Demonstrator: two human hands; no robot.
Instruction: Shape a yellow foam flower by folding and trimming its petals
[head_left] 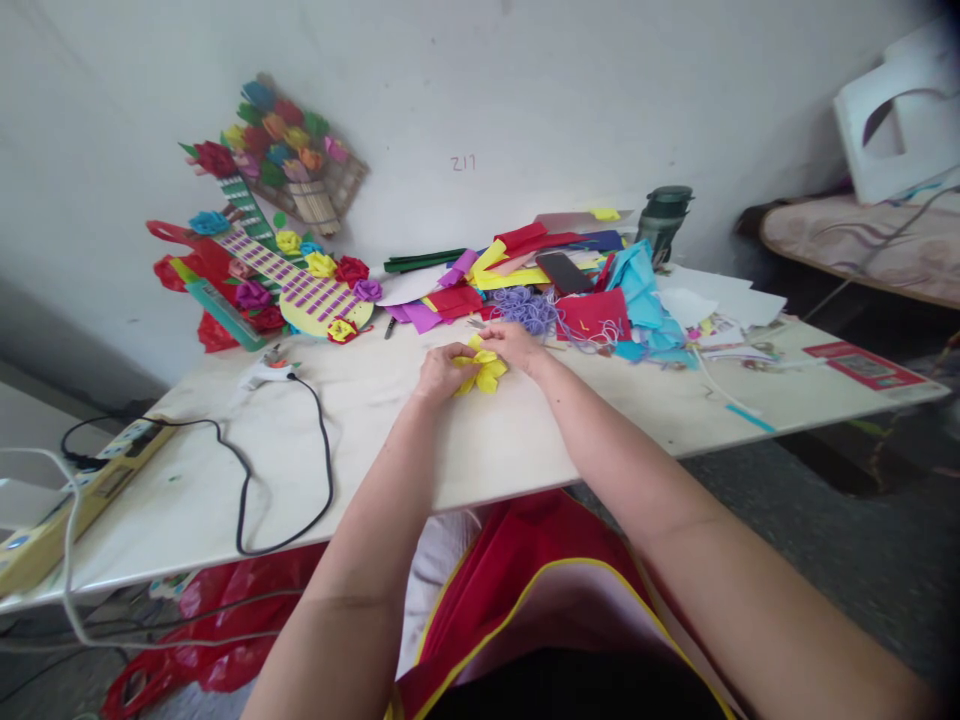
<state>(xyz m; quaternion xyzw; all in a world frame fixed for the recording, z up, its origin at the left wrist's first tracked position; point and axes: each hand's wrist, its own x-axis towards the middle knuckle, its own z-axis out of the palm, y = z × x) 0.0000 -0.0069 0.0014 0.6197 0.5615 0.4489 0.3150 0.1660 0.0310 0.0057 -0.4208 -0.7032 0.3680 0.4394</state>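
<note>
Pinching the flower (491,376) at its left side, my left hand (441,374) is nearly closed, thumb and fingers drawn together over the petals. My right hand (516,346) curls in from the far side, fingertips at the upper petal; whether they grip it or merely touch it, I cannot tell at this size. The flower sits low over the bare front of the table (517,455), between my hands, with the yarn (523,308) and red paper (595,314) just beyond.

To do this well, I should let the left hand be the steady one, holding near the centre so the petals aren't pulled apart. The right should work lightly, on one petal at a time; the thin yellow stuff looks as if it would crease or tear under a hard squeeze. I'd want my wrists low for steadiness, and the loose yarn kept clear of my fingertips.
</note>
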